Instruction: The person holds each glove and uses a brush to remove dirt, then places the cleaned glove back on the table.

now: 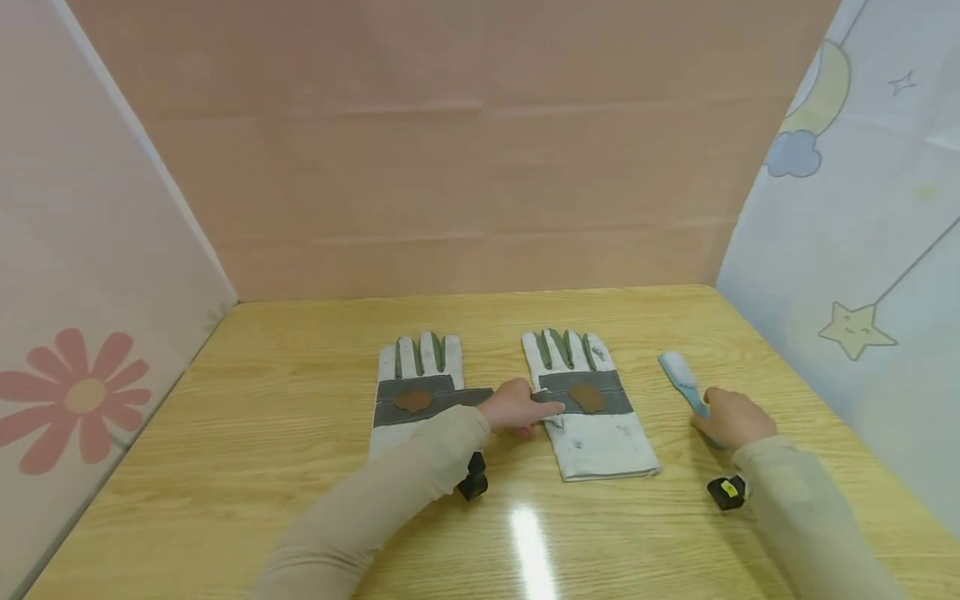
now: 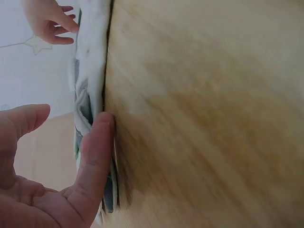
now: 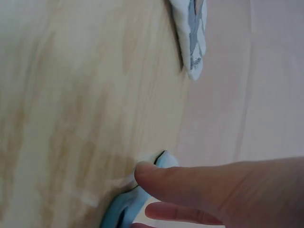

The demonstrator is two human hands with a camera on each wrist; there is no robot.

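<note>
Two white work gloves with green finger gussets and grey bands lie on the table, a left one [image 1: 397, 358] and a right one [image 1: 600, 446]. Each bears a brown patch [image 1: 587, 398] on its band. My left hand [image 1: 517, 406] is at the inner edge of the right glove, by its thumb; in the left wrist view the thumb stands apart and one straight finger [image 2: 97, 156] touches the glove's edge. To the right, my right hand [image 1: 737, 417] holds a light-blue brush [image 1: 679, 372] by its handle, thumb on one side, fingers on the other. White bristles point away from me.
The wooden table [image 1: 285, 350] meets a pinkish-brown back wall [image 1: 480, 167]. A flower-patterned panel [image 1: 86, 396] stands on the left and a star-and-moon panel [image 1: 847, 250] on the right. Both wrists carry small black cameras [image 1: 726, 492]. My left forearm crosses over the left glove's cuff.
</note>
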